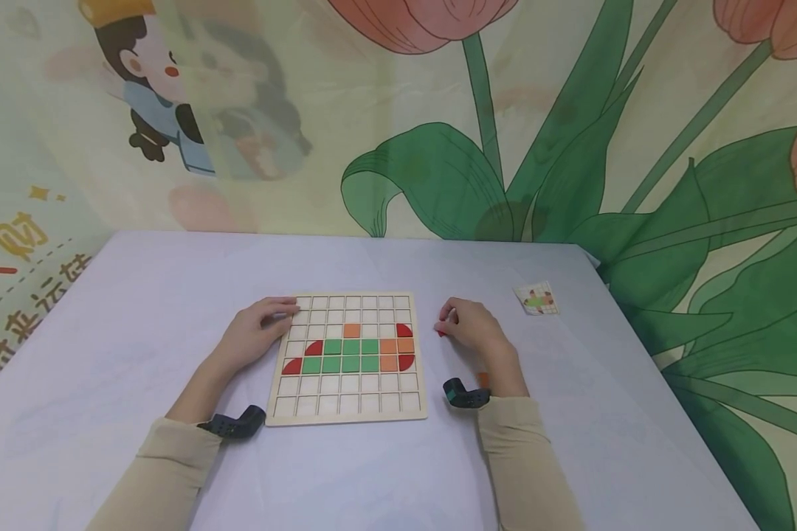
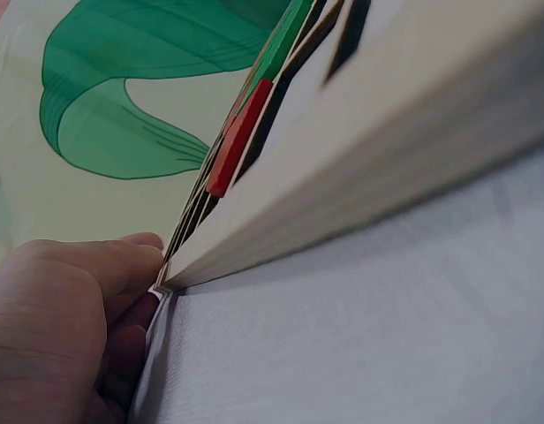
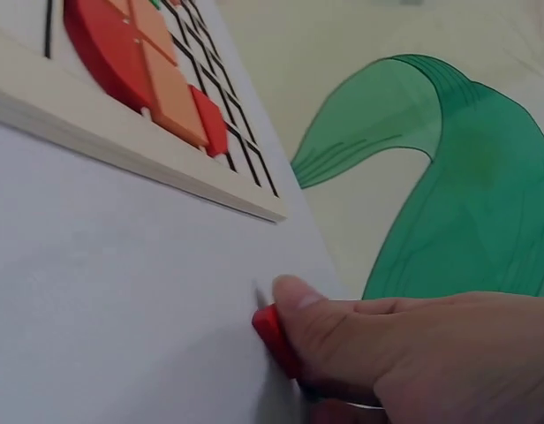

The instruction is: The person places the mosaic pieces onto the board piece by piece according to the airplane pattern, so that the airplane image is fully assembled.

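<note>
A wooden grid board (image 1: pixel 345 408) lies on the table between the two hands. Green squares (image 1: pixel 350 363), orange squares (image 1: pixel 352 330) and red quarter-circle pieces (image 1: pixel 292 366) sit in its cells. Along the board's upper left edge rests my left hand (image 1: pixel 251 338), fingertips touching the rim; the left wrist view shows its fingers at the edge too. My right hand (image 1: pixel 473 324) is just right of the board and pinches a small red piece (image 3: pixel 276 340) between thumb and fingers, close over the tablecloth. Part of that piece is hidden by the fingers.
A small picture card (image 1: pixel 536 299) with a coloured grid pattern lies at the back right of the table. An orange piece (image 1: pixel 483 380) shows beside the right wrist, partly covered by it. Behind the white table (image 1: pixel 192 273) hangs a printed tulip backdrop (image 1: pixel 432 177).
</note>
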`<state>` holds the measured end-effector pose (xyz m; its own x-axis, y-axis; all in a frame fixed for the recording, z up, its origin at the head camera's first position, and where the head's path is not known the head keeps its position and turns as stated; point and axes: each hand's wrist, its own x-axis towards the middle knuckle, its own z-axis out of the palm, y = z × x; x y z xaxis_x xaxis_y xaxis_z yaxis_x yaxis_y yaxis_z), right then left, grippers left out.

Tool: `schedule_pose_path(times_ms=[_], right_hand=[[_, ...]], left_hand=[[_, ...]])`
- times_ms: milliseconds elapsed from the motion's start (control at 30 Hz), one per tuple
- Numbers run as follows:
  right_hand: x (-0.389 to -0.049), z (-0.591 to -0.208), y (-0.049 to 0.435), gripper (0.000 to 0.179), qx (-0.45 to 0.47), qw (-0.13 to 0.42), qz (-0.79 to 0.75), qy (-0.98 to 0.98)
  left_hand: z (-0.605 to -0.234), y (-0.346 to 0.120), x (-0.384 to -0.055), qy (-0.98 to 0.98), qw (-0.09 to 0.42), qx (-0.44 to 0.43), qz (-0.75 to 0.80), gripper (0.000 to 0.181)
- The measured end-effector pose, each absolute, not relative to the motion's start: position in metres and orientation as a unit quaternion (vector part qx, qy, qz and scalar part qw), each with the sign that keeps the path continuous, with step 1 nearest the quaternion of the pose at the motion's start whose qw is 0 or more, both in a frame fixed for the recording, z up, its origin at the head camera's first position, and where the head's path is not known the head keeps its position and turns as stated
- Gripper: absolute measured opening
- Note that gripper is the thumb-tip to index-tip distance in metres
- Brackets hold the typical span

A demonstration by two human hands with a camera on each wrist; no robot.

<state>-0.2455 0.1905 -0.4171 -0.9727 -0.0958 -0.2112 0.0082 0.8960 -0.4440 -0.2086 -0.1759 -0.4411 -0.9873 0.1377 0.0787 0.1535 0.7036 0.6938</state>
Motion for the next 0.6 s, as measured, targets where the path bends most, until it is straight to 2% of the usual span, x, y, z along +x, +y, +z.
schedule_pose_path(times_ms=[200, 367, 600], right_hand=[[-0.2446, -0.4154, 0.1868, 0.019, -0.023, 0.128, -0.240, 0.962], [-0.2436, -0.4114, 0.1893, 0.031, -0.045, 0.152, -0.249, 0.955], [-0.2437, -0.4103, 0.1837, 0.028, -0.062, 0.147, -0.251, 0.955]], left_hand=[[-0.4419, -0.1755, -0.2088, -0.925, 0.007, -0.075, -0.373, 0.032], [-0.4407, -0.1751, -0.2092, -0.924, 0.010, -0.077, -0.374, 0.032], [-0.4401, -0.1759, -0.2089, -0.925, 0.007, -0.076, -0.373, 0.032]])
